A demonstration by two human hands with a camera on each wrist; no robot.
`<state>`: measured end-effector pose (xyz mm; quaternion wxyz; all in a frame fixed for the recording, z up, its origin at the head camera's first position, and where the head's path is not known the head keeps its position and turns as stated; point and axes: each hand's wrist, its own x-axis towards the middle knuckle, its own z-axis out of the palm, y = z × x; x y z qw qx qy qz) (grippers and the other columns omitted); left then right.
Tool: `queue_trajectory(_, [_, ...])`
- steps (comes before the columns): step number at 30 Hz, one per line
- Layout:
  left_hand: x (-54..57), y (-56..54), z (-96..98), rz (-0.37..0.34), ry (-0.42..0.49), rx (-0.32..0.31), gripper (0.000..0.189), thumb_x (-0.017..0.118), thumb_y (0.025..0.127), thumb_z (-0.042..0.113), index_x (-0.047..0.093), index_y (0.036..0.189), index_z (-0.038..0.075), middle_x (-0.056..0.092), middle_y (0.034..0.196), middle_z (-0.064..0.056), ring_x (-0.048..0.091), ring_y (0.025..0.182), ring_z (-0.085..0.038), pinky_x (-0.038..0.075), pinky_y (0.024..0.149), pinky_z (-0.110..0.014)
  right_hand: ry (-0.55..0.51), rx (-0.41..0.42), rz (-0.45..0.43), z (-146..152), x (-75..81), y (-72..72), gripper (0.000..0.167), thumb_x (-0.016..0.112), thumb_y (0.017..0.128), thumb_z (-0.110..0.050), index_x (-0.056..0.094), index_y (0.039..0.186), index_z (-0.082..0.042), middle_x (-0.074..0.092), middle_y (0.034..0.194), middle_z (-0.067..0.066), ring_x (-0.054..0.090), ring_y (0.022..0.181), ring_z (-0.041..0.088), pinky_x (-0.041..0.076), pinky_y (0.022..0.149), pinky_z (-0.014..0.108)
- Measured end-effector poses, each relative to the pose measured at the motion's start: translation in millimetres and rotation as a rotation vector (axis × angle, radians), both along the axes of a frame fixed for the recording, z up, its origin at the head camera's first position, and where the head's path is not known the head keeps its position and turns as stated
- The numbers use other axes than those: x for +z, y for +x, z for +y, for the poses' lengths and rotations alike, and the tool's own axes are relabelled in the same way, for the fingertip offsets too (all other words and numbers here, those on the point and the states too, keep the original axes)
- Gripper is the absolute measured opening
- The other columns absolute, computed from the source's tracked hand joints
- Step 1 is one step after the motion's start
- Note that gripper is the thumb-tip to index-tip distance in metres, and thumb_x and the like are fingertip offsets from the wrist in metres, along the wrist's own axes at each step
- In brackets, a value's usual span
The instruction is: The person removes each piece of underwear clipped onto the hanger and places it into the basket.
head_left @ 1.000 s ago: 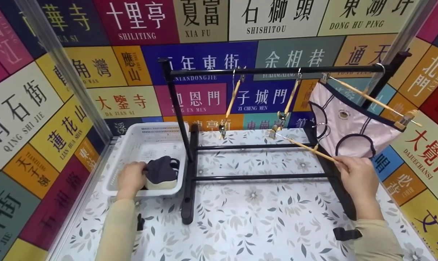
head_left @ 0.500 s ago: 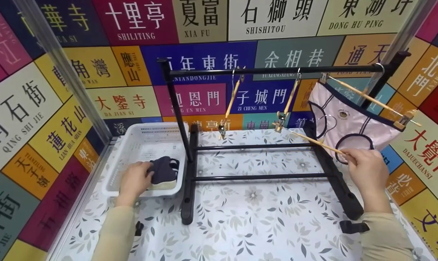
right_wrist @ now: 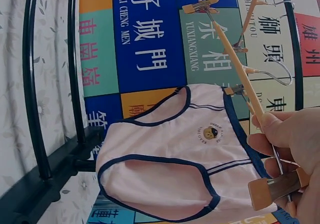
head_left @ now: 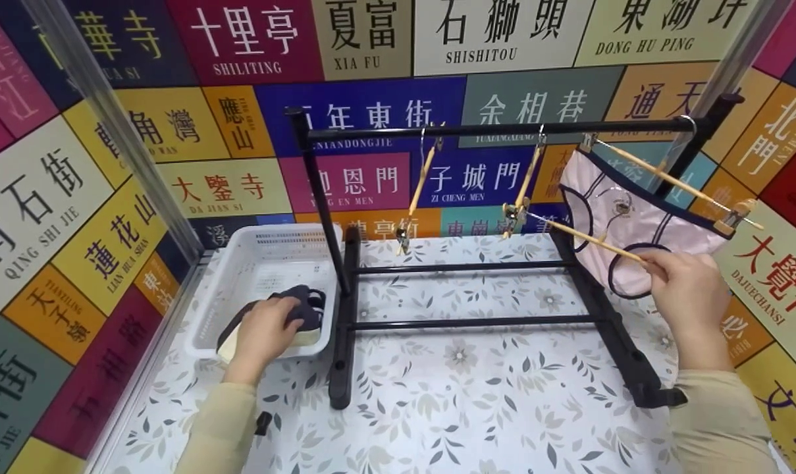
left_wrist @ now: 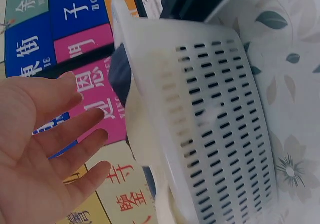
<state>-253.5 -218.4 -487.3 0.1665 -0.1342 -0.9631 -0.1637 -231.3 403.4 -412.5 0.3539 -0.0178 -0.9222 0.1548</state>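
My right hand pinches the wooden bar of a clip hanger near one end. In the right wrist view, thumb and fingers grip this hanger beside its lower clip, and its clips carry no garment. Behind it, pink briefs with navy trim hang from another clip hanger on the black rack. My left hand is over the white basket, above dark and cream clothing. The left wrist view shows that hand with fingers spread, apart from the cloth.
Two more clip hangers, a left one and a middle one, hang from the rack's top rail without garments. The rack's lower bars cross the flower-patterned tabletop. Colourful sign-covered walls enclose the back and sides.
My right hand has moved right and up with the hanger, which now overlaps the pink briefs. The left hand has shifted right over the clothing, and dark and cream cloth now shows left of it.
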Motion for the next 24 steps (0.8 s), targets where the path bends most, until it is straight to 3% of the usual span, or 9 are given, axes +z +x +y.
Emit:
queue_trajectory(12, [-5.8, 9.7, 25.5, 0.032, 0.028, -0.072, 0.037, 0.078, 0.083, 0.015, 0.068, 0.116, 0.005, 0.069, 0.105, -0.017, 0.063, 0.095, -0.04, 0.049, 0.081, -0.055, 0.032, -0.039, -0.042, 4.2, 27.2, -5.5, 0.018, 0.067, 0.094, -0.01, 0.074, 0.11, -0.009, 0.071, 0.1, 0.019, 0.051, 0.09, 0.042, 0.037, 0.059, 0.052])
queue_trajectory(16, [-9.3, 13.8, 33.5, 0.053, 0.02, -0.092, 0.036, 0.08, 0.082, 0.015, 0.068, 0.115, 0.006, 0.069, 0.102, -0.015, 0.064, 0.092, -0.039, 0.05, 0.076, -0.056, 0.045, -0.062, -0.047, 6.2, 34.3, -7.0, 0.019, 0.067, 0.093, -0.011, 0.073, 0.111, -0.008, 0.07, 0.102, 0.02, 0.048, 0.087, 0.041, 0.035, 0.057, 0.052])
queue_trajectory(24, [-14.6, 18.7, 47.0, 0.061, 0.019, -0.15, 0.038, 0.08, 0.082, 0.017, 0.068, 0.116, 0.006, 0.07, 0.105, -0.014, 0.064, 0.095, -0.038, 0.05, 0.078, -0.055, 0.049, -0.119, -0.045, 10.3, 46.9, -10.7, 0.02, 0.065, 0.095, -0.013, 0.072, 0.112, -0.005, 0.068, 0.099, 0.023, 0.047, 0.087, 0.043, 0.038, 0.062, 0.057])
